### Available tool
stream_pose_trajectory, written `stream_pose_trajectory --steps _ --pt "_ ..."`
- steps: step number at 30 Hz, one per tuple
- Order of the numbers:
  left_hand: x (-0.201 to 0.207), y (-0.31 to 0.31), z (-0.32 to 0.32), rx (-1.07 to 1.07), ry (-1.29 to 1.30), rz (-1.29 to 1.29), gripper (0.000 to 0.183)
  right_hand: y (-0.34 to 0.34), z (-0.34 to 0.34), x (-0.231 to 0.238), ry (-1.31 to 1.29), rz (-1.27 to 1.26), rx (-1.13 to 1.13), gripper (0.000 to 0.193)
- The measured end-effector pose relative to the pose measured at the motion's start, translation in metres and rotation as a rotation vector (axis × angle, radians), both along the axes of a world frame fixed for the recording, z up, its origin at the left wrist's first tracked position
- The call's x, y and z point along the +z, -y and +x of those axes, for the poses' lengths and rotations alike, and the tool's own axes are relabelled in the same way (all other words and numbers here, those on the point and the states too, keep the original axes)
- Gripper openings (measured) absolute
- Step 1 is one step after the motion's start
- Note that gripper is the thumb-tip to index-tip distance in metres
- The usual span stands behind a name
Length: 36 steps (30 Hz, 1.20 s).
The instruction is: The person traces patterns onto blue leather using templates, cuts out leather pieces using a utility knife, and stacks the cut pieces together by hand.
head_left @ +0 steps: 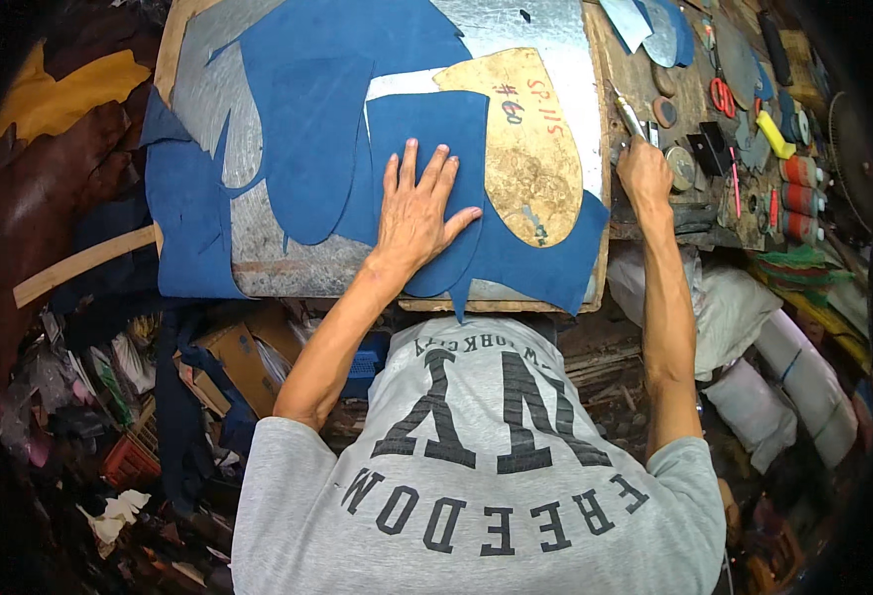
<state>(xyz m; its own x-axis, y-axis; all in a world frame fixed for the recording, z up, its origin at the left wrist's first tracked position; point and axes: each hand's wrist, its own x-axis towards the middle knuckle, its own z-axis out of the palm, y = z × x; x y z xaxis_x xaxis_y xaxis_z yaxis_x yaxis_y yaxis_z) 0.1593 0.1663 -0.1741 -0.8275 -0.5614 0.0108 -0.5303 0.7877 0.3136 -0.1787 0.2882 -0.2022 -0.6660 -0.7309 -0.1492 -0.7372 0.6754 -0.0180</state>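
My left hand point(418, 216) lies flat with spread fingers on a cut piece of blue leather point(426, 119). My right hand point(645, 174) is closed around a slim metal-handled knife point(628, 112), its narrow tip pointing away from me at the board's right edge. Just right of the left hand rests a tan, rounded template point(533, 164) with red and dark marks. Another rounded blue piece point(312, 159) lies left of the hand. Beneath them, blue leather offcuts point(545, 266) spread over a metal-topped board point(288, 266).
On the wooden bench point(689, 99) at right stand red-handled scissors point(722, 97), a yellow-handled tool point(775, 136), several red bottles point(801, 201) and a black box point(709, 149). Brown hides point(50, 208) and a yellow hide point(69, 84) hang at left. White sacks point(744, 297) sit below the bench.
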Motion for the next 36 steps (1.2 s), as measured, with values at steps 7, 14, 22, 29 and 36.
stream_pose_trajectory --steps 7,14,22,29,36 --pt "0.016 -0.045 0.041 -0.006 -0.009 0.14 0.068 -0.003 0.029 0.043 -0.051 -0.294 0.05 0.022" --pt "0.021 -0.087 0.073 0.319 -0.032 0.205 0.086 0.022 0.159 0.058 0.869 -0.542 0.1 0.013" --pt "0.001 -0.106 0.08 0.443 -0.233 0.226 0.075 0.038 0.222 0.042 0.758 -0.514 0.563 0.016" --pt "-0.005 -0.108 0.081 0.455 -0.288 0.21 0.069 0.045 0.239 0.035 0.596 -0.476 0.663 0.011" --pt "0.0 -0.106 0.078 0.451 -0.245 0.164 0.069 0.043 0.234 0.032 0.585 -0.434 0.734 0.011"
